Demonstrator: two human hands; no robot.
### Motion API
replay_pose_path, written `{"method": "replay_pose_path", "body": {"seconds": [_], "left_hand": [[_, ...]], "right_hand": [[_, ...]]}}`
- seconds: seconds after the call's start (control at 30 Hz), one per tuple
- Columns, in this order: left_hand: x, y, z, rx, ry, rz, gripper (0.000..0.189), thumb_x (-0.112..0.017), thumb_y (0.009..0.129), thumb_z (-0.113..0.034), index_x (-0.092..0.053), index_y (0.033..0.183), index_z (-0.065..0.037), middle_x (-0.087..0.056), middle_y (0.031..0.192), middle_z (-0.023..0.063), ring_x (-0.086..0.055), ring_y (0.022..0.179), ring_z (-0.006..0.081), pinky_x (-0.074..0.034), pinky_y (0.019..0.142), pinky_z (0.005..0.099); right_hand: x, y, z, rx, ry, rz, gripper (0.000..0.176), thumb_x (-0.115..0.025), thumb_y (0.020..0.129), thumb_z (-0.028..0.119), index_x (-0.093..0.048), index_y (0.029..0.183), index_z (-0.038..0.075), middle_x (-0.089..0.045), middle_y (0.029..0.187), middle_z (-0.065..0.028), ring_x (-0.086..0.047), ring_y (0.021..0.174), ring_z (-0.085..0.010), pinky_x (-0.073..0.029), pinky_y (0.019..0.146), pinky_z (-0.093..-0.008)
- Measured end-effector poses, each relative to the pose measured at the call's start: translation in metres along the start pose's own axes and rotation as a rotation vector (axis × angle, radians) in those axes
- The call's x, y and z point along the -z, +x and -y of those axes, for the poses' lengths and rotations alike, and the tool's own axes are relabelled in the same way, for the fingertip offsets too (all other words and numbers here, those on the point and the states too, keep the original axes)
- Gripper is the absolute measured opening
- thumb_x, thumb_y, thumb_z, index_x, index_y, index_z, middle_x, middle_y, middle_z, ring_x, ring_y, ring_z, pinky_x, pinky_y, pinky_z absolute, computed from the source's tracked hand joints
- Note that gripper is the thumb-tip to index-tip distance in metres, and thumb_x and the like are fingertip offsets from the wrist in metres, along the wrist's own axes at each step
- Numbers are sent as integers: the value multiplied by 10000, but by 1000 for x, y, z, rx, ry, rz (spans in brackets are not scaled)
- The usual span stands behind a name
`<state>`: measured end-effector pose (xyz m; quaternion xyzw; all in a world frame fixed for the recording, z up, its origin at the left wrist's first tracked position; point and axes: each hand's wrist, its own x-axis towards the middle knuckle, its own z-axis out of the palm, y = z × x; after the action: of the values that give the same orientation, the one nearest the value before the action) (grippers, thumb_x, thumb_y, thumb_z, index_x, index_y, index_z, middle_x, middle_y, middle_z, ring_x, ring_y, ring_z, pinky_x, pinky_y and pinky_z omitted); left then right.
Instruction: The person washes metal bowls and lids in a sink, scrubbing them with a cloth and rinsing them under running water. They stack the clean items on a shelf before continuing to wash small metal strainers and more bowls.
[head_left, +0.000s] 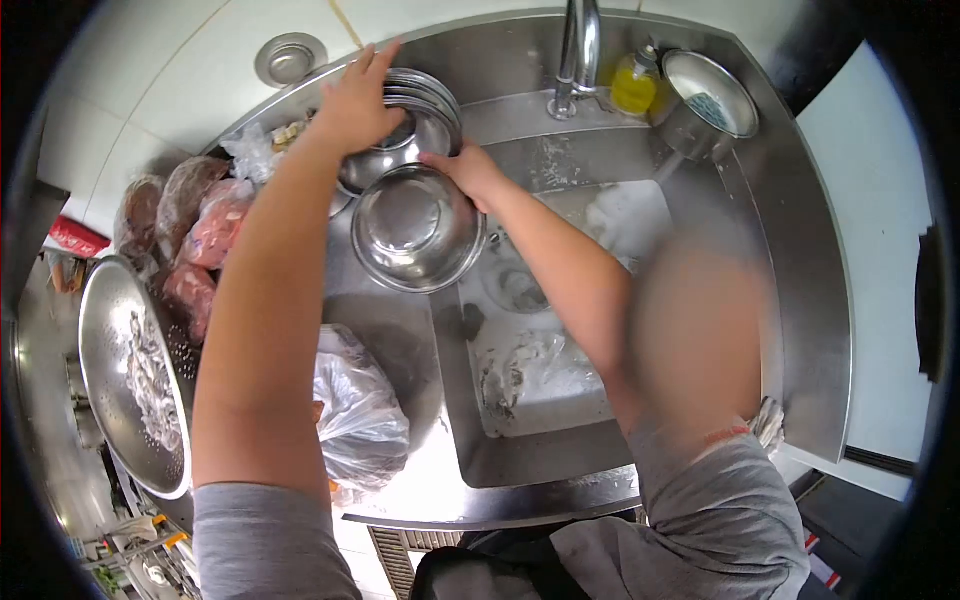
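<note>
One perforated metal colander [135, 375], round and shiny, holds a heap of small grey, slick pieces. Beside it, at least four clear plastic bags of pink and brownish meat [214, 225] bulge against one another; the exact count is unclear. One ridged steel drain cup [291, 61] sits behind, near the tiles. One crinkled, translucent plastic bag [362, 415] slumps on the metal counter.

The left hand [357, 108] is open, fingers spread, at the left side of several nested steel bowls [428, 92], whose overlapping rims prevent a sure count. The right hand [468, 176] grasps the edge of one smooth, round front bowl [418, 230], its fingers partly hidden.

To the right, one rectangular steel sink [535, 455] contains white foam [632, 215]. Behind it stand one chrome faucet [563, 95], one bottle of yellow liquid [634, 84] and one steel pot [690, 135] with a greenish scouring pad [707, 109] inside.
</note>
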<state>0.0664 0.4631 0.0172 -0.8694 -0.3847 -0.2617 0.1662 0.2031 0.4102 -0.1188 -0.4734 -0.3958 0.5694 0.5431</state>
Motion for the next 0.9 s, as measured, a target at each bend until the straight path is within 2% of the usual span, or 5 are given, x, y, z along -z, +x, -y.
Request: {"method": "replay_pose_path", "body": {"seconds": [0.1, 0.33, 0.6, 0.77, 0.9], "left_hand": [[-7, 17, 21, 123, -75, 547, 668, -615, 779, -164, -410, 1405, -53, -462, 1371, 213, -465, 1245, 393, -390, 1048, 440], [14, 14, -8, -10, 298, 465, 469, -609, 766, -99, -506, 1223, -75, -530, 1221, 189, -526, 1135, 401, -446, 965, 457], [72, -43, -47, -419, 214, 368, 318, -572, 761, -28, -530, 1062, -120, -543, 1037, 91, -568, 950, 330, -565, 696, 406], [140, -76, -65, -321, 197, 338, 372, -652, 648, -39, -527, 991, -113, -525, 983, 75, -556, 914, 289, -526, 722, 398], [217, -91, -83, -363, 209, 125, 339, -658, 588, -52, -542, 897, -131, -518, 892, 49, -550, 817, 257, -513, 632, 359]], "right_hand": [[0, -3, -4, 23, 7, 19, 655, -767, 799, 265, -475, 1264, -92, -604, 1185, -234, -614, 1057, -295, -494, 897, -374], [-2, -26, -19, -118, 160, 78, 652, -775, 795, 307, -498, 1248, -71, -612, 1173, -212, -620, 1038, -261, -507, 866, -367], [-4, -107, -17, 45, 370, 83, 808, -736, 844, 208, -239, 1432, -39, -563, 1252, -187, -604, 1063, -211, -509, 891, -329], [20, -191, 23, 182, -153, 24, 899, -741, 839, 186, -146, 1496, 34, -561, 1266, -180, -628, 1016, -182, -499, 866, -296], [62, -263, 4, 327, -391, -75, 630, -772, 801, 280, -513, 1315, 25, -657, 1111, -169, -638, 980, -164, -496, 839, -317]]}}
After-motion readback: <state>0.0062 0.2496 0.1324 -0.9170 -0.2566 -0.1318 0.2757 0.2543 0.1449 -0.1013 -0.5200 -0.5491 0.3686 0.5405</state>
